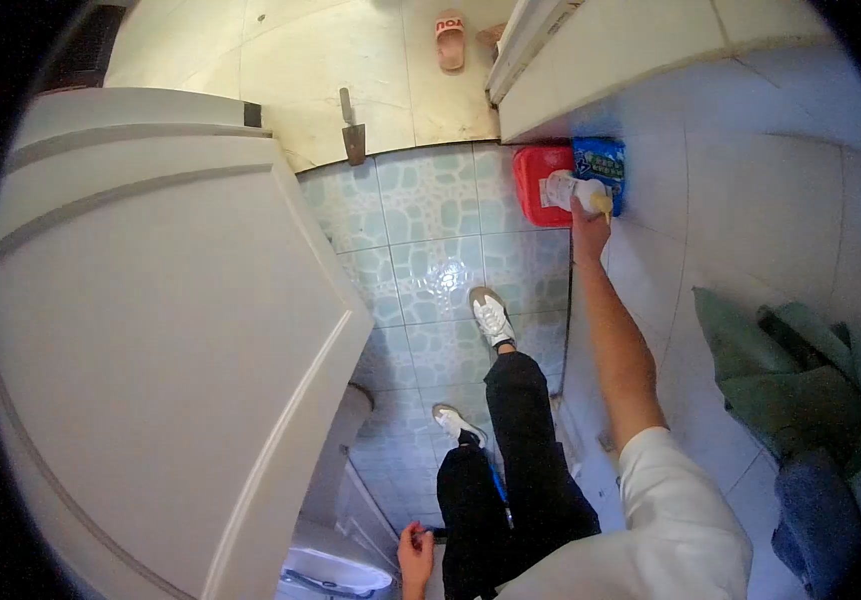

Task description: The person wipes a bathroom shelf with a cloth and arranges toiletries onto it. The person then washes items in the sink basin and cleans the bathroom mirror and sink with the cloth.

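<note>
Tiled floor (425, 215), pale green and glossy, bounded by a white door (160, 330) on one side and a light tiled wall (740, 205) on the other. Beyond the threshold: one trowel (353, 135), one pink slipper (450, 45).

Item: white bottle (560, 188) with a pale yellow top. Location, as I view it from the head camera: over the red tub (527, 205), just beside the blue packet (605, 152). I cannot tell whether it touches the tub.

Right hand (591, 235): closed on the bottle near its top end, by my reading. Left hand (415, 552): low by the dark trousers (525, 450), fingers curled; I cannot tell whether it grips anything.

Handling, my estimate: smooth plastic, fairly stiff with some give if squeezed; weight depends on the fill, which I cannot see. Slippery if wet. Best hold: thumb and fingers around the body below the top. Weakest part: the yellow top, which I would not lift by or press. Packet: probably soft. Tub: likely light and rigid, best taken by its rim.
</note>
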The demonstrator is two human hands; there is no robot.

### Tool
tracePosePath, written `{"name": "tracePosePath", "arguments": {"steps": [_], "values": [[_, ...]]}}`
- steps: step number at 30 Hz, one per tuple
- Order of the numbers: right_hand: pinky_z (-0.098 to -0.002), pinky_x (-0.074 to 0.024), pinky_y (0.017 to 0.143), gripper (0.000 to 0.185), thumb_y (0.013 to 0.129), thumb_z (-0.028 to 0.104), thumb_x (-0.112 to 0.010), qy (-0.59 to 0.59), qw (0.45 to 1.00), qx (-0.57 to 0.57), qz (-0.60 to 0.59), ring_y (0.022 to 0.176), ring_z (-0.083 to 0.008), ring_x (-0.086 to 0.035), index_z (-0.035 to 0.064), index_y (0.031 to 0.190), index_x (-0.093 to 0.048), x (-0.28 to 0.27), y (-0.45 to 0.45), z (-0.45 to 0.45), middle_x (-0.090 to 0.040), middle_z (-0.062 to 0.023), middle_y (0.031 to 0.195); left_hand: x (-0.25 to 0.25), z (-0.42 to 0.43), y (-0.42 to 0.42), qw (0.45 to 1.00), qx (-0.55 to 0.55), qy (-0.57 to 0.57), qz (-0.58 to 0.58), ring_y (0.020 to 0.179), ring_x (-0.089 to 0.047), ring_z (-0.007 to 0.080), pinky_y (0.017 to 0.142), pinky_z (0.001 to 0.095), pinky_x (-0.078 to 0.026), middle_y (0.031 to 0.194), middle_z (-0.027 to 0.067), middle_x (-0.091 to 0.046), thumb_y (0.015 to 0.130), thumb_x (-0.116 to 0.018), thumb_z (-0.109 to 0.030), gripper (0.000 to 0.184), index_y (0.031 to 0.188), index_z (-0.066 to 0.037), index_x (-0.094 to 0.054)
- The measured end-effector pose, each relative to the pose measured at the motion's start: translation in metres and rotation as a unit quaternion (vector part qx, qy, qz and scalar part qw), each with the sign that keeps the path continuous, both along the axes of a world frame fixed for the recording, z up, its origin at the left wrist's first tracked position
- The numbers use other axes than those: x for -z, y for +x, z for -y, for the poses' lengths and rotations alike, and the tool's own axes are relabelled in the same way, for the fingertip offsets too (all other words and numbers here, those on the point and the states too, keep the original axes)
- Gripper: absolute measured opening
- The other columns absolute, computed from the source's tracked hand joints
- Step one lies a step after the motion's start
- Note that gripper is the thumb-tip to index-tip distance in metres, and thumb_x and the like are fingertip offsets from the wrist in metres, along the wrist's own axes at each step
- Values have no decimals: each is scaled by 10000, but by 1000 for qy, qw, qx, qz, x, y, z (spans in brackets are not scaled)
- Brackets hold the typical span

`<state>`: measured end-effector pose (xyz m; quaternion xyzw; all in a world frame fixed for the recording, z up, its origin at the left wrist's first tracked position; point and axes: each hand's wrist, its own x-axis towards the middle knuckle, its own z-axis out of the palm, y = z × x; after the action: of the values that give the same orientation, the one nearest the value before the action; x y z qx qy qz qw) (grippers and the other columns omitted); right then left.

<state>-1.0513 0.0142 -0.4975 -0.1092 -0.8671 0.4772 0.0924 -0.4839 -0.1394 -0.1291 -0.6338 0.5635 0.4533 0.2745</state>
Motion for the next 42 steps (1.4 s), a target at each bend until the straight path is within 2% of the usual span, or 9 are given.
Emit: {"name": "tracePosePath", "arguments": {"steps": [10, 25, 27, 29, 31, 35, 37, 39, 42], "values": [[-378, -490, 837, 576, 710, 332, -764, 93, 995, -23, 24, 985, -333, -601, 18, 1135, -532, 7, 8, -3, -605, -170, 1081, 4, -16, 16, 999, -22, -23, 16, 830, -579, 139, 738, 269, -473, 1037, 110, -622, 844, -639, -157, 384, 1176, -3, -525], [-369, -462, 910, 801, 710, 343, -766, -190, 972, -86, 108, 1126, -304, -519, -16, 1292, -350, 17, 24, -31, -480, -205, 1245, 0, -28, 14, 997, -69, -30, 7, 785, -552, 108, 712, 246, -456, 1059, 98, -590, 847, -624, -118, 380, 1187, -4, -500], [-395, -454, 915, 778, 706, 352, -753, 126, 959, -147, 209, 1109, -322, -523, -51, 1258, -382, 35, 44, -49, -482, -234, 1236, 7, -30, 36, 997, -73, -36, -18, 794, -547, 115, 718, 250, -452, 1079, 101, -582, 849, -618, -120, 392, 1202, -5, -491], [-422, -448, 892, 693, 711, 361, -732, 175, 950, -124, 229, 1063, -346, -537, -47, 1201, -462, 50, 77, -66, -512, -246, 1196, 16, -32, 48, 995, -91, -32, -32, 810, -552, 124, 727, 256, -455, 1085, 102, -581, 849, -616, -117, 394, 1206, -5, -489], [-377, -467, 836, 667, 699, 338, -732, 232, 907, -159, 312, 970, -283, -589, -49, 1174, -467, 2, 106, -56, -596, -206, 1042, 8, -36, 62, 991, -117, -41, -48, 826, -558, 133, 737, 261, -459, 1090, 104, -580, 850, -613, -114, 397, 1210, -6, -488], [-378, -470, 805, 528, 702, 313, -706, 48, 873, -195, 445, 899, -285, -603, -33, 1076, -569, -70, 164, -10, -635, -172, 991, -20, -44, 68, 972, -166, -110, -126, 866, -581, 163, 765, 278, -475, 1093, 112, -582, 852, -613, -131, 422, 1231, -8, -475], [-377, -475, 757, 478, 712, 326, -700, 152, 844, -285, 429, 871, -254, -605, -31, 1014, -603, -139, 200, 28, -645, -157, 940, -38, -62, 96, 962, -174, -146, -149, 901, -595, 181, 783, 300, -490, 1098, 129, -583, 858, -609, -159, 437, 1242, -6, -464], [-412, -472, 711, 436, 698, 344, -680, 106, 823, -364, 424, 803, -273, -614, -33, 912, -628, -118, 250, 28, -652, -152, 820, -53, -82, 124, 952, -184, -182, -166, 921, -605, 192, 793, 324, -500, 1098, 142, -584, 862, -608, -188, 449, 1243, -1, -461], [-301, -442, 484, 289, 797, 270, -648, 138, 760, -487, 409, 579, -155, -569, -15, 824, -612, -126, 278, 53, -593, -77, 690, -65, -88, 160, 927, -256, -175, -212, 903, -616, 204, 789, 339, -505, 1063, 141, -600, 855, -618, -215, 455, 1229, 1, -474]]}}
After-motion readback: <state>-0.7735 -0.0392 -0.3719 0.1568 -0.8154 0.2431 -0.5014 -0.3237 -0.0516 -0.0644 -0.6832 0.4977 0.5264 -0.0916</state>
